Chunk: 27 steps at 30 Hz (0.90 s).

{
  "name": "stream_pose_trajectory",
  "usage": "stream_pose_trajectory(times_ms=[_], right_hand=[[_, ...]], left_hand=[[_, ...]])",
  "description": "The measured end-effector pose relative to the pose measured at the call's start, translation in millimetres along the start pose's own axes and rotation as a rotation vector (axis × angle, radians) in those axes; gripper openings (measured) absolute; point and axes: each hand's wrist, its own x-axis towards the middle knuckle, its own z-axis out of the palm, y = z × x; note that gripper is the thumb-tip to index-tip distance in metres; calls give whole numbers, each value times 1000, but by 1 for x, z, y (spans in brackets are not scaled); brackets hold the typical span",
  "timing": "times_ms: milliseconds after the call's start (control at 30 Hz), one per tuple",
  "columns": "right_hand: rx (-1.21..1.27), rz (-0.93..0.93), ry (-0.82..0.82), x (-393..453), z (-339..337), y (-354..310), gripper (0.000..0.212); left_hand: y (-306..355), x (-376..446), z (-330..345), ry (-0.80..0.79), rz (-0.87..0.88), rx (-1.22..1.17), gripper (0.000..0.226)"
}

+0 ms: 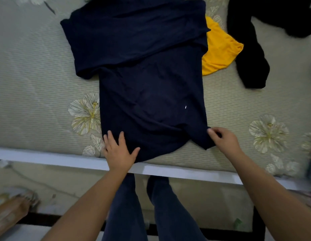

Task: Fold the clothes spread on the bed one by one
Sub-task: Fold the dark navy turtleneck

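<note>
— What lies on the floral grey-green bed (38, 80)?
— A navy cotton shirt (151, 94) at its near edge, overlapping a yellow garment (219, 49); a black garment (250, 54) lies beside.
— The hands?
— The left hand (119, 152) presses the hem flat; the right hand (224, 139) pinches its corner.

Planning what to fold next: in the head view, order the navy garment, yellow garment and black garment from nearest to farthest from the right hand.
1. Navy garment: the right hand pinches its near right corner.
2. Yellow garment: farther up the bed, partly under the navy one.
3. Black garment: far right corner.
</note>
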Motion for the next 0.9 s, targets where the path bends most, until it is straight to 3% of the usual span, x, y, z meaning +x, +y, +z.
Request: stream_pose_trajectory(times_ms=[67, 167, 233, 300, 433, 533, 633, 733, 900], right_hand=[[-293, -86, -121, -5, 10, 7, 51], [-492, -118, 40, -10, 27, 15, 56], [-386, -71, 137, -9, 35, 14, 41], [-236, -56, 164, -7, 35, 10, 26], [212, -40, 254, -11, 1, 4, 20], [356, 47, 163, -16, -34, 16, 15], [242, 156, 19, -25, -44, 32, 19], [16, 231, -29, -33, -22, 42, 24], [-65, 270, -152, -50, 21, 42, 32]], left_hand=[[1, -1, 0, 155, -155, -215, 75], [-9, -2, -1, 244, -366, -452, 46], [-19, -10, 0, 212, -312, -500, 26], [-28, -22, -1, 213, -244, -537, 23], [-54, -44, -14, 273, -268, -619, 24], [-90, -63, -23, 261, -351, -578, 24], [-116, -81, -27, 145, -361, -484, 26], [-117, -90, -22, 121, -283, -399, 37], [-106, -98, -3, 59, -75, -13, 37]])
